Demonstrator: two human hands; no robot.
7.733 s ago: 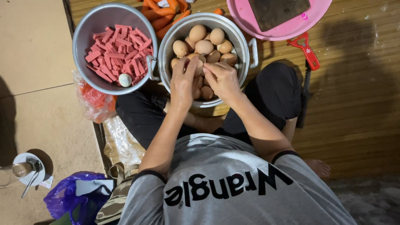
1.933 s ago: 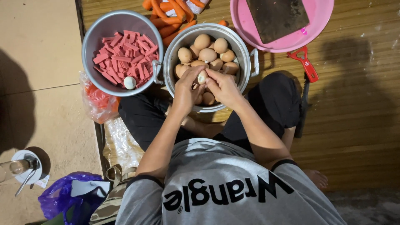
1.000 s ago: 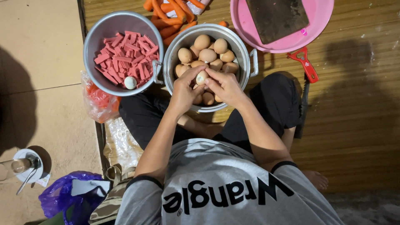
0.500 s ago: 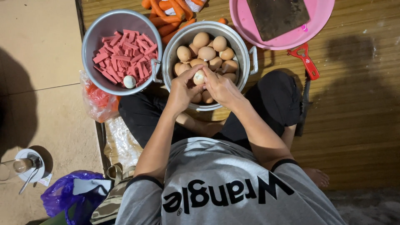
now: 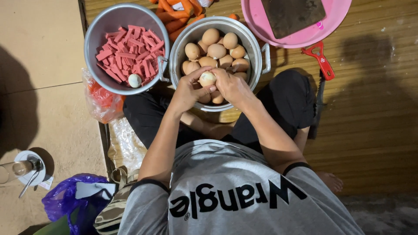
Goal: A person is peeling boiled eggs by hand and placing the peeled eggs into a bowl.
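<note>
Both my left hand (image 5: 188,89) and right hand (image 5: 230,87) clamp fingers on the egg (image 5: 207,78), now lifted slightly over the pot (image 5: 257,52)'s near side, more white showing than a second ago.

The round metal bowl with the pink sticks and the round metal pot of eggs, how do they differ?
The round metal bowl holds pink cut sticks and one peeled white egg; the round metal pot holds brown unpeeled eggs. The pot has side handles; the bowl shows none. Both hands work an egg over the pot, none over the bowl. Both vessels are grey metal and sit side by side.
</note>
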